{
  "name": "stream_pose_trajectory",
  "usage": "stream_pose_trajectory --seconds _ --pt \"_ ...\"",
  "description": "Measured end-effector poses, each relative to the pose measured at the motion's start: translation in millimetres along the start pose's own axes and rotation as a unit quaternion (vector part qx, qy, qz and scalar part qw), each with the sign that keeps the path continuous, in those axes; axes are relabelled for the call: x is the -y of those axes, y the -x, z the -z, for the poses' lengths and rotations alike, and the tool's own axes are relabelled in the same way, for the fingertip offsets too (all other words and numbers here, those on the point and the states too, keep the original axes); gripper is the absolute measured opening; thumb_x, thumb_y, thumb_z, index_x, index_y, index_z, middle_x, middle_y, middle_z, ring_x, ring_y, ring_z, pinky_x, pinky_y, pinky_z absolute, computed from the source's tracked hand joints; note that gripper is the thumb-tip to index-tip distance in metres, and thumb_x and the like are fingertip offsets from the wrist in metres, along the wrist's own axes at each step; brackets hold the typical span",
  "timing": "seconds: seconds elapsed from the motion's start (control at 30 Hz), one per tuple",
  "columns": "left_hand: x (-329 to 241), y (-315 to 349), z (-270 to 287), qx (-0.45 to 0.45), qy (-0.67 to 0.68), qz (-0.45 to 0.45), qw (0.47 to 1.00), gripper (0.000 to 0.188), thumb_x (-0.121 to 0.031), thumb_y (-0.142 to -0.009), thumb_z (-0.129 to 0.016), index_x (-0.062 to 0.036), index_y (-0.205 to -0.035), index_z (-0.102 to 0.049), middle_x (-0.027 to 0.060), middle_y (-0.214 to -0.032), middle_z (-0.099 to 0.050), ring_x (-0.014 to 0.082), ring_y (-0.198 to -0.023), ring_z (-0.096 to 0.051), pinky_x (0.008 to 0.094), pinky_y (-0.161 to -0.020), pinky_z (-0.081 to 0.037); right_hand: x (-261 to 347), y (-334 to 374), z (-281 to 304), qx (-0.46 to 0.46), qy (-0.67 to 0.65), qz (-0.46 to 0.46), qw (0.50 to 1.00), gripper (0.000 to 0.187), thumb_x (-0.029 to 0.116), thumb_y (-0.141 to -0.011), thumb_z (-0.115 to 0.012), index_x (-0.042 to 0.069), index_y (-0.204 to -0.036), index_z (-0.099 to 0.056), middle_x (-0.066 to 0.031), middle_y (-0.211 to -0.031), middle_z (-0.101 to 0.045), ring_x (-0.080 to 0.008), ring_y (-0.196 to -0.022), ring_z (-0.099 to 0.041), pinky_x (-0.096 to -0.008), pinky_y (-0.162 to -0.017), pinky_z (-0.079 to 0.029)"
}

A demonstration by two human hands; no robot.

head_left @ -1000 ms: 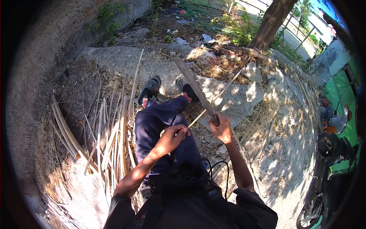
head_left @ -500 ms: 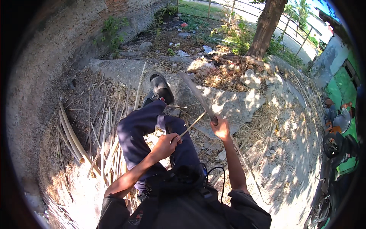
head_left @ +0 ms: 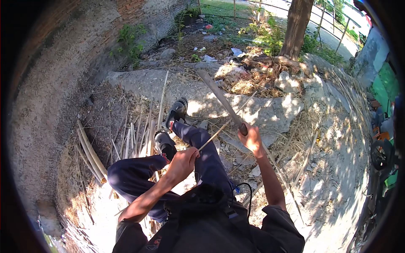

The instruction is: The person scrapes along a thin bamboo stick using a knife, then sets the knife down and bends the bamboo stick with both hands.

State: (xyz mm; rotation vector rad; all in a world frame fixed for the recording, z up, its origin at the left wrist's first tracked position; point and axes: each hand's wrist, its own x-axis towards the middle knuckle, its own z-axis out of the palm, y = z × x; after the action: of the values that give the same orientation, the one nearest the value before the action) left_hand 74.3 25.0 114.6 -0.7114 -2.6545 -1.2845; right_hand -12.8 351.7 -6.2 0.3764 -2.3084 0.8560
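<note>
A thin bamboo strip (head_left: 215, 136) slants up and to the right from my left hand (head_left: 182, 165), whose fingers are closed round its near end. My right hand (head_left: 252, 139) grips the dark handle of a machete (head_left: 218, 93). Its long grey-brown blade points away and to the left, in front of my knees. Blade and strip cross just ahead of the handle; whether they touch I cannot tell. The strip's thin far part shows beyond the blade, over the stone slab.
Cut bamboo poles (head_left: 90, 152) and split strips lie left of my legs. Ahead is a broad stone slab (head_left: 139, 86), with a tree trunk (head_left: 296, 31) behind it. A rough wall (head_left: 63, 84) stands left. My black shoes (head_left: 177, 110) rest near the slab.
My legs have uncrossed: the left knee has swung left and down, and both shoes now show. The strip's thin far end now shows past the blade. Both hands keep their holds.
</note>
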Motion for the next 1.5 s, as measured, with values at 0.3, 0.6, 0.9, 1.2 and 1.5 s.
stream_pose_trajectory --seconds 0.3,0.6,0.9,1.2,1.5 --pt "2.5 15.4 55.2 0.085 -0.052 0.079 0.992 0.013 -0.007 -0.104 -0.060 0.0005 -0.101 -0.070 0.0238 -0.085 -0.071 0.0422 -0.080 -0.073 0.0439 -0.071 -0.055 -132.1 -30.6 -21.0 -0.032 -0.010 -0.095 0.995 0.019 0.011 -0.086 -0.071 -0.002 -0.083 -0.058 -0.0206 -0.063 -0.051 -0.0349 -0.053 -0.049 -0.0447 -0.055 -0.042" --pt "120.2 19.7 170.2 -0.014 -0.284 0.210 0.935 0.026 -0.019 -0.106 -0.052 0.0000 -0.097 -0.067 0.0275 -0.089 -0.072 0.0488 -0.091 -0.069 0.0555 -0.082 -0.054 -166.6 151.9 -36.4 0.188 0.108 -0.481 0.849 0.040 0.041 -0.080 -0.077 0.003 -0.093 -0.076 -0.0192 -0.078 -0.074 -0.0374 -0.079 -0.076 -0.0486 -0.074 -0.056" --pt "270.6 -12.5 109.9 -0.138 -0.356 0.219 0.898 0.024 -0.028 -0.108 -0.054 -0.0067 -0.108 -0.064 0.0210 -0.097 -0.075 0.0453 -0.092 -0.072 0.0589 -0.080 -0.057 -60.1 327.9 -48.7 0.198 0.171 -0.517 0.815 0.055 0.051 -0.085 -0.075 -0.001 -0.103 -0.074 -0.0247 -0.092 -0.076 -0.0399 -0.092 -0.076 -0.0489 -0.085 -0.057" --pt "270.3 -17.1 106.1 -0.216 -0.393 0.119 0.886 0.019 -0.029 -0.107 -0.059 -0.0109 -0.107 -0.063 0.0151 -0.080 -0.070 0.0371 -0.069 -0.071 0.0516 -0.059 -0.057 -40.9 314.1 -41.3 0.210 0.150 -0.548 0.796 0.052 0.042 -0.084 -0.080 -0.002 -0.110 -0.073 -0.0266 -0.097 -0.076 -0.0441 -0.099 -0.074 -0.0514 -0.089 -0.057" --pt "256.5 -22.7 108.9 -0.165 -0.347 0.134 0.913 0.023 -0.032 -0.108 -0.057 -0.0100 -0.110 -0.064 0.0170 -0.080 -0.071 0.0390 -0.071 -0.072 0.0522 -0.061 -0.059 -29.1 340.2 -36.0 0.202 0.136 -0.566 0.788 0.051 0.041 -0.084 -0.080 -0.002 -0.110 -0.071 -0.0262 -0.098 -0.076 -0.0439 -0.099 -0.074 -0.0515 -0.089 -0.057"
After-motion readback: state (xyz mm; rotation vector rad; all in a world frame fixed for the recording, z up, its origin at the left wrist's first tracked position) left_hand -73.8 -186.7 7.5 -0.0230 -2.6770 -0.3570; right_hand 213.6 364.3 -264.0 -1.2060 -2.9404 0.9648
